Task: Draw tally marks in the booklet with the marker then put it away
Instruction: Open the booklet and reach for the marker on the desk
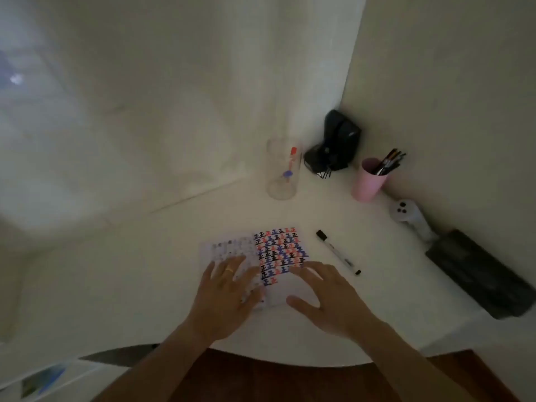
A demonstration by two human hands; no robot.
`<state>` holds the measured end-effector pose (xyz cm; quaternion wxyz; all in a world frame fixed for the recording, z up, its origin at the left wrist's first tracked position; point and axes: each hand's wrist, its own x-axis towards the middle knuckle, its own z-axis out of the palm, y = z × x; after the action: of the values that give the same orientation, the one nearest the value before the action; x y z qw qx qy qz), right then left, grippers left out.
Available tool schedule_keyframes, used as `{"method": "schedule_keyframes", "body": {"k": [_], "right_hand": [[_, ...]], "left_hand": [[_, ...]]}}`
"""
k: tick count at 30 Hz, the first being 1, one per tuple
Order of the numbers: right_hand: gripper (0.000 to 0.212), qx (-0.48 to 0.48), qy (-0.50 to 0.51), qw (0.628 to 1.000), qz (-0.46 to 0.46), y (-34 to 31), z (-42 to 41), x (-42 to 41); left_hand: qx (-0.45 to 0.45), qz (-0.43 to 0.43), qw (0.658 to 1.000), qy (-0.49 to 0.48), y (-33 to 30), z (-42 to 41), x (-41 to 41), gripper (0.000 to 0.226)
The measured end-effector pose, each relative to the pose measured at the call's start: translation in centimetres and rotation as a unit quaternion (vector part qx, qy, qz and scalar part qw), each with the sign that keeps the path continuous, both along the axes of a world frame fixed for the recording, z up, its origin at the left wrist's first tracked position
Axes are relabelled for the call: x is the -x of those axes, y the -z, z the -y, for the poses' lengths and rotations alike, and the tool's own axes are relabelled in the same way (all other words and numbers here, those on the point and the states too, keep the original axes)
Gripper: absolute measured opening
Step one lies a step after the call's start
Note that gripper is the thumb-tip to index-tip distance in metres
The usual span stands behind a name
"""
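Observation:
An open booklet (275, 250) lies on the white table, its right page filled with rows of black, red and blue tally marks. My left hand (229, 294) rests flat on the left page, fingers spread, a ring on one finger. Spread open as well, my right hand (327, 300) covers the lower part of the right page. A capped black-and-white marker (338, 252) lies on the table just right of the booklet, apart from both hands.
A clear glass (282, 172) with red and blue markers stands behind the booklet. A black device (336, 143) sits in the corner, a pink cup (367, 181) of pens beside it. A white controller (406, 213) and a dark flat object (478, 274) lie along the right wall.

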<state>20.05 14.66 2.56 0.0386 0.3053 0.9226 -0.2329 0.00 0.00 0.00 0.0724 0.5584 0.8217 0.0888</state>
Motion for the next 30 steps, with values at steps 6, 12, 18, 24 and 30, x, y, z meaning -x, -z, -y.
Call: {"method": "schedule_keyframes", "body": {"k": [6,12,18,24,30], "right_hand": [[0.068,-0.131,0.011,0.991,-0.027,9.9,-0.2,0.2],[0.064,-0.197,0.03,0.975,-0.1,12.4,0.1,-0.3],[0.065,-0.181,0.047,0.975,-0.121,11.9,1.1,-0.6],[0.048,-0.204,0.08,0.963,-0.154,11.1,2.3,-1.7],[0.044,-0.183,0.09,0.97,-0.134,9.9,4.4,-2.4]], "left_hand": [[-0.069,-0.019,0.997,0.003,7.3,-0.8,-0.7,0.06],[-0.122,-0.049,0.991,-0.011,9.2,-0.9,-0.9,0.064],[-0.142,-0.092,0.985,-0.025,9.1,-0.4,-1.6,0.068],[-0.145,-0.104,0.983,-0.032,8.5,0.9,-2.7,0.059],[-0.114,-0.084,0.989,-0.043,8.5,2.0,-4.3,0.069]]}}
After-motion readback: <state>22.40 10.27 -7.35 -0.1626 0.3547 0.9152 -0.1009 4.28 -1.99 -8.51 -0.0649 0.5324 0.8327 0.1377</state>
